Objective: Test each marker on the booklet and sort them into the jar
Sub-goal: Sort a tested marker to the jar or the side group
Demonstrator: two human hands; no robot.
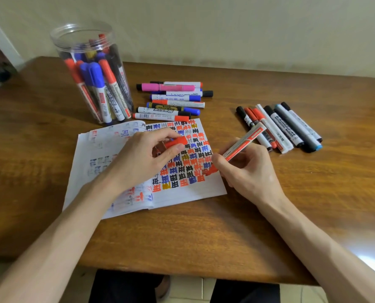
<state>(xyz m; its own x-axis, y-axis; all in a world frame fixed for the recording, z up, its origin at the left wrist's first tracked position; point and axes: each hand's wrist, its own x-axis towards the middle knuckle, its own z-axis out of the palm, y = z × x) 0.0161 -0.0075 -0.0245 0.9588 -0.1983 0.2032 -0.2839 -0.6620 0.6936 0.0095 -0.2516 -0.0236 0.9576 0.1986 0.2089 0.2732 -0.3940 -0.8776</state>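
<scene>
Over the booklet, right fingers are pinching the light, stiff marker mid-barrel; left fingers are gripping its cap.

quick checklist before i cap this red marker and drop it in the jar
1. Red marker firmly held in the right hand: ok.
2. Red cap ready, pinched in the left hand: ok.
3. Marker tested: its tip touches the booklet beside fresh-looking red marks, but whether this marker drew them: cannot tell.
4. Jar has no lid on it: ok.
5. Room left in the jar: it is crowded with markers, so cannot tell.
</scene>
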